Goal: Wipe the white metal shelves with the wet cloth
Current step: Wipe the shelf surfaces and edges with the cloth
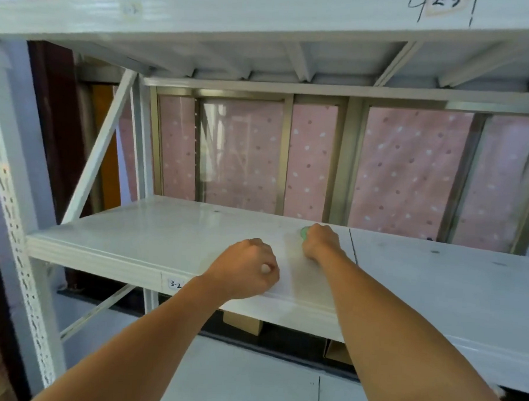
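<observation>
While the fingers of the right hand [321, 241] are curled round the cloth [304, 232], only a small green edge of it shows, just left of the knuckles; hand and cloth press on the top of the white metal shelf [163, 235], towards its rear. Fingers of the left hand [247, 268] are curled into a fist that holds nothing visible; the fist rests on the same shelf near its front lip, nearer the person than the right hand and to its left. Just right of the right-hand fingers, a dark seam [353, 245] crosses the shelf from front to back. Below and left of the left fist, a label [175, 284] marked "3-2" sits on the front lip. Beyond both hands, pink dotted panels [405, 171] fill the window frames. Above them runs the upper shelf [266, 19]. Far left stands a perforated upright [8, 217].
</observation>
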Available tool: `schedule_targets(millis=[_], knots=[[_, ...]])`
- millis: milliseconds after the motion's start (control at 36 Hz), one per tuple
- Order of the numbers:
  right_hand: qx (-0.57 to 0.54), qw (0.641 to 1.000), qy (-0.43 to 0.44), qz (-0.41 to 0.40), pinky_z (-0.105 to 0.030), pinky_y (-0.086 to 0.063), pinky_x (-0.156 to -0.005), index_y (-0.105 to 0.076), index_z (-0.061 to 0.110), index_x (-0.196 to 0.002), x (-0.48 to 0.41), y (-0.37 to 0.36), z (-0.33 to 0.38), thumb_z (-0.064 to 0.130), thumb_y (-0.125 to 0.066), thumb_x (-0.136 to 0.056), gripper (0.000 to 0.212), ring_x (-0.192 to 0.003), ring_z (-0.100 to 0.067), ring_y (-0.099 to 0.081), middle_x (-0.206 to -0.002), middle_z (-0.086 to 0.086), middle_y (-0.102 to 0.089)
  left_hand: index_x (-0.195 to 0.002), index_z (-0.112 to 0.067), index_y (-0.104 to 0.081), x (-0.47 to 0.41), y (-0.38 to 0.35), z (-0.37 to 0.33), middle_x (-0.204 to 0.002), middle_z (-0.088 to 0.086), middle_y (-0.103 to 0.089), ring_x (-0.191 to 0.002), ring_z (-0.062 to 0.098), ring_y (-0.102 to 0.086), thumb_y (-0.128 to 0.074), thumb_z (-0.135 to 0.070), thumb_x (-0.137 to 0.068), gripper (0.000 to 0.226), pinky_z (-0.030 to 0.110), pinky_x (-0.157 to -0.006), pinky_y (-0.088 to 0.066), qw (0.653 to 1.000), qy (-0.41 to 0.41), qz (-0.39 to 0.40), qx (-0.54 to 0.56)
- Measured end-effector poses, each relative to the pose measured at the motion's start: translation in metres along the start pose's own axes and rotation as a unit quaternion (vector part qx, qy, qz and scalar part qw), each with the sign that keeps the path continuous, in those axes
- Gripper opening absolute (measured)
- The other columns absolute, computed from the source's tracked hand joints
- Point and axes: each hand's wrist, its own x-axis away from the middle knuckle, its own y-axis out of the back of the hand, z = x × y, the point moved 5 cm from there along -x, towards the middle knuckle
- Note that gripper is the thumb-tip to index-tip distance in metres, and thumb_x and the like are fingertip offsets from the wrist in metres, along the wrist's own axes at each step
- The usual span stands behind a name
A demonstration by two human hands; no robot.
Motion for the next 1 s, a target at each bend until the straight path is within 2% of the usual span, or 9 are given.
schedule_targets(millis=[111, 278, 389, 444, 556, 667, 889, 1000], knots=[[0.001, 1.0, 0.011, 0.005, -0.035, -0.048, -0.095, -0.061, 0.007, -0.127, -0.003, -0.017, 0.045, 0.013, -0.046, -0.099, 0.033, -0.117, -0.034, -0.058, -0.131, -0.016, -0.059, -0.085, -0.018, -0.078, 0.015, 0.017, 0.043, -0.086, -0.007, -0.07, -0.081, 0.011, -0.058, -0.039, -0.049, -0.084, 0.05, 0.036, -0.072, -0.053, 1.0, 0.001, 0.003, -0.027], [0.02, 0.999, 0.028, 0.021, -0.036, -0.05, -0.093, -0.062, 0.006, -0.126, -0.004, -0.039, 0.105, 0.006, -0.048, -0.094, 0.035, -0.115, -0.034, -0.06, -0.129, -0.016, -0.059, -0.086, -0.017, -0.078, 0.046, 0.045, 0.109, -0.086, -0.006, -0.07, -0.08, 0.012, -0.058, -0.039, -0.049, -0.087, 0.051, 0.037, -0.072, -0.054, 0.999, 0.021, 0.002, -0.046], [0.039, 0.999, 0.026, 0.027, -0.037, -0.05, -0.093, -0.06, 0.004, -0.125, -0.003, -0.051, 0.139, 0.005, -0.048, -0.095, 0.033, -0.117, -0.034, -0.058, -0.13, -0.017, -0.058, -0.091, -0.018, -0.078, 0.069, 0.065, 0.15, -0.09, -0.005, -0.071, -0.082, 0.012, -0.06, -0.033, -0.054, -0.085, 0.059, 0.035, -0.074, -0.055, 0.998, 0.047, 0.0, -0.038], [0.044, 0.998, 0.024, 0.027, -0.036, -0.05, -0.093, -0.06, 0.003, -0.124, -0.003, -0.055, 0.155, 0.005, -0.047, -0.095, 0.032, -0.117, -0.034, -0.058, -0.129, -0.017, -0.058, -0.092, -0.019, -0.079, 0.079, 0.076, 0.171, -0.091, -0.006, -0.072, -0.082, 0.012, -0.06, -0.036, -0.054, -0.087, 0.056, 0.034, -0.073, -0.056, 0.998, 0.05, -0.008, -0.041], [0.042, 0.999, 0.017, 0.022, -0.035, -0.051, -0.089, -0.063, 0.005, -0.121, -0.003, -0.067, 0.19, 0.005, -0.047, -0.094, 0.031, -0.113, -0.033, -0.06, -0.126, -0.016, -0.06, -0.094, -0.018, -0.079, 0.097, 0.097, 0.212, -0.092, -0.004, -0.072, -0.083, 0.011, -0.06, -0.054, -0.04, -0.094, 0.034, 0.034, -0.074, -0.055, 0.997, 0.043, -0.012, -0.056], [0.028, 0.999, 0.0, 0.018, -0.033, -0.051, -0.085, -0.063, 0.005, -0.118, -0.003, -0.08, 0.226, 0.002, -0.046, -0.092, 0.032, -0.11, -0.033, -0.061, -0.123, -0.015, -0.061, -0.085, -0.018, -0.078, 0.113, 0.113, 0.255, -0.086, -0.005, -0.072, -0.079, 0.013, -0.061, -0.04, -0.05, -0.089, 0.05, 0.036, -0.068, -0.056, 0.997, 0.04, -0.017, -0.06], [0.013, 1.0, 0.005, 0.028, -0.033, -0.05, -0.092, -0.062, 0.006, -0.123, -0.007, -0.116, 0.324, 0.007, -0.052, -0.093, 0.032, -0.116, -0.032, -0.06, -0.128, -0.015, -0.06, -0.075, -0.018, -0.074, 0.14, 0.136, 0.337, -0.076, -0.007, -0.067, -0.072, 0.012, -0.058, -0.04, -0.047, -0.094, 0.049, 0.033, -0.064, -0.052, 0.995, 0.043, -0.048, -0.074], [0.001, 0.999, 0.012, 0.035, -0.033, -0.051, -0.091, -0.062, 0.006, -0.122, -0.01, -0.135, 0.373, 0.007, -0.053, -0.093, 0.031, -0.115, -0.032, -0.061, -0.128, -0.015, -0.06, -0.075, -0.019, -0.07, 0.148, 0.137, 0.364, -0.076, -0.008, -0.064, -0.072, 0.014, -0.056, -0.04, -0.045, -0.094, 0.044, 0.033, -0.063, -0.052, 0.993, 0.046, -0.071, -0.081]])
